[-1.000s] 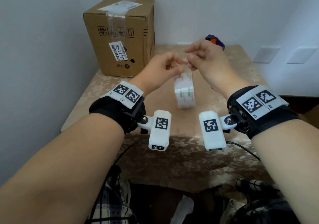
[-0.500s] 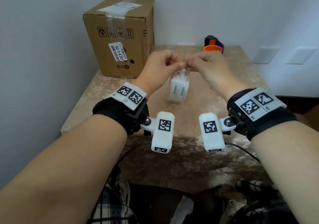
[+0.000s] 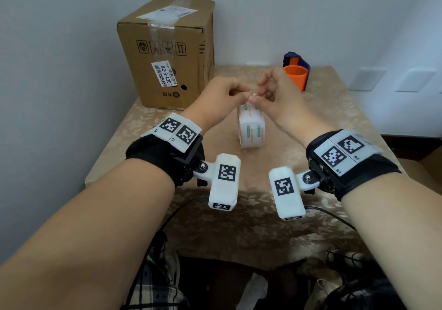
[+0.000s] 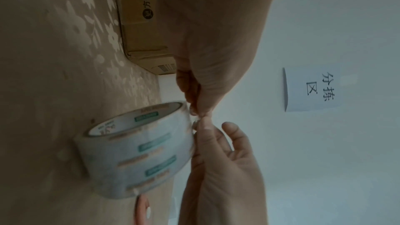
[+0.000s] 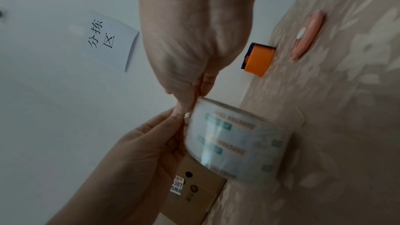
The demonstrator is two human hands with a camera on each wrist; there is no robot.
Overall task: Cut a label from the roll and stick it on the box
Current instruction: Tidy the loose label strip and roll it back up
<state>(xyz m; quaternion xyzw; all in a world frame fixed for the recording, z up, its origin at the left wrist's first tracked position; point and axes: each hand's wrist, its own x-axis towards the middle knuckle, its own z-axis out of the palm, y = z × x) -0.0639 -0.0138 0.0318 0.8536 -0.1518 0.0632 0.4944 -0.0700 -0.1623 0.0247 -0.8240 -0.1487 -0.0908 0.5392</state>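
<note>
Label roll [image 3: 251, 128] lowered onto worktop [image 3: 334, 123]; both hands [image 3: 222, 97] [image 3: 278, 99] together, still pinching its free end. Cutting not begun.

Big brown box [image 3: 167, 54] at the back left, close to the wall. Orange cup [image 3: 295, 76] at the back right. Roll [image 3: 251, 128] standing in the middle, both hands right above. Bare cloth [image 3: 239, 226] in front, open for reaching across.
</note>
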